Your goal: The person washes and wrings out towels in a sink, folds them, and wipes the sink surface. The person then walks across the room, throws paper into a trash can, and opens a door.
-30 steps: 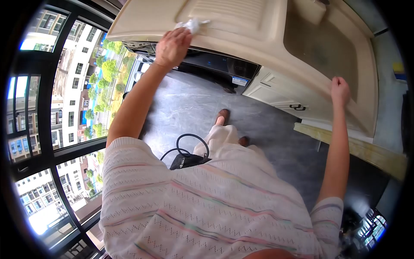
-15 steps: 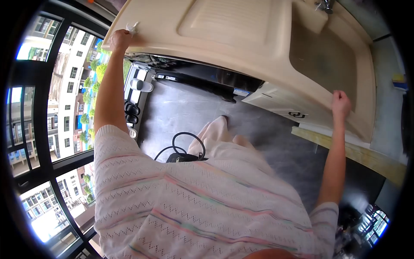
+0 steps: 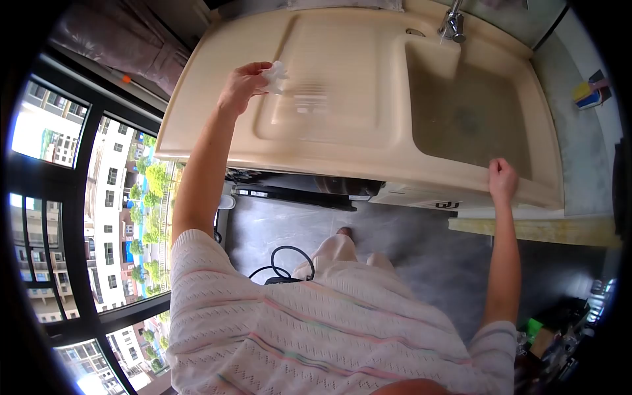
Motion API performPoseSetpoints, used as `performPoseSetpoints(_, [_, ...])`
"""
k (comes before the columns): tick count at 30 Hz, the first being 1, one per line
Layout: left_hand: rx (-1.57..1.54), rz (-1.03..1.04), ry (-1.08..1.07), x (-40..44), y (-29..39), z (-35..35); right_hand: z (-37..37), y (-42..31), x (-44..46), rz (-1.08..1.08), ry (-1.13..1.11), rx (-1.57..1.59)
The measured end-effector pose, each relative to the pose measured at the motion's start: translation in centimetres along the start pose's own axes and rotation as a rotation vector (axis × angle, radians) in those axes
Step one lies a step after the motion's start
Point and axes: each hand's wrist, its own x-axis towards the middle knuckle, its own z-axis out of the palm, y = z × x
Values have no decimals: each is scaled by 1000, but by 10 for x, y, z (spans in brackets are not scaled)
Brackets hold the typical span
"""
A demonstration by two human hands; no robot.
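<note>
The crumpled white wipe [image 3: 275,77] is at the fingertips of my left hand [image 3: 243,85], over the left part of the beige countertop [image 3: 210,92], near the left edge of the ridged washboard panel [image 3: 349,66]. My thumb and fingers pinch it, with a loose bunch sticking out toward the panel — whether it touches the surface below, I cannot tell. My right hand [image 3: 503,180] is well apart from the wipe, at the front rim of the sink basin [image 3: 467,112], its fingers curled into a fist — I cannot see anything inside it, nor how firmly it meets the rim. The metal faucet [image 3: 453,26] stands at the back of the basin.
</note>
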Motion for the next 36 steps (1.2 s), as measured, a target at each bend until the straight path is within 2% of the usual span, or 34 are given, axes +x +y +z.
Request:
performPoseSetpoints(5, [214, 193, 73, 48, -26, -12, 4, 1, -3, 17, 102, -1])
performPoseSetpoints(7, [257, 237, 115, 58, -17, -19, -7, -17, -5, 37, 80, 0])
performPoseSetpoints(11, [371, 369, 312, 102, -10, -62, -1, -11, -6, -18, 134, -35])
performPoseSetpoints(13, [442, 407, 304, 140, -18, -102, -1, -11, -7, 5, 126, -17])
performPoseSetpoints(14, [546, 479, 363, 142, -11, -98, -3, -12, -8, 17, 116, -32])
performPoseSetpoints(15, [728, 441, 496, 135, 4, -88, -3, -13, -8, 32, 107, -45])
performPoseSetpoints(16, [1177, 503, 531, 154, 0, -118, 2, -10, -7, 28, 122, -64])
performPoseSetpoints(17, [1327, 444, 549, 152, -1, -109, 6, -6, -8, 24, 135, -81])
performPoseSetpoints(18, [1443, 617, 399, 201, -44, -163, 5, -9, -9, 32, 125, -42])
performPoseSetpoints(19, [1445, 239, 304, 191, -42, -141, 4, -10, -8, 37, 119, 1])
performPoseSetpoints(20, [1453, 203, 244, 206, -60, -152, 3, -11, -8, 51, 105, 4])
performPoseSetpoints(22, [1541, 204, 297, 187, -42, -110, 1, -8, -8, 65, 86, 19])
performPoseSetpoints(25, [1403, 442, 256, 162, -6, -26, 1, -9, -8, 76, 68, 11])
performPoseSetpoints(27, [1389, 689, 80, 121, 51, 64, -1, -9, -9, 89, 42, 26])
performPoseSetpoints(29, [1122, 1138, -43, 52, 107, 161, -6, -10, -9, 90, 97, 145])
performPoseSetpoints(32, [808, 1547, -226, -96, 188, 288, -24, -8, -18, 339, 229, 806])
performPoseSetpoints(34, [648, 1720, -355, -173, 221, 330, -61, 3, -69, 116, 253, 851])
performPoseSetpoints(36, [624, 2026, -645, -218, 258, 362, -95, 41, -144, 21, -14, 674])
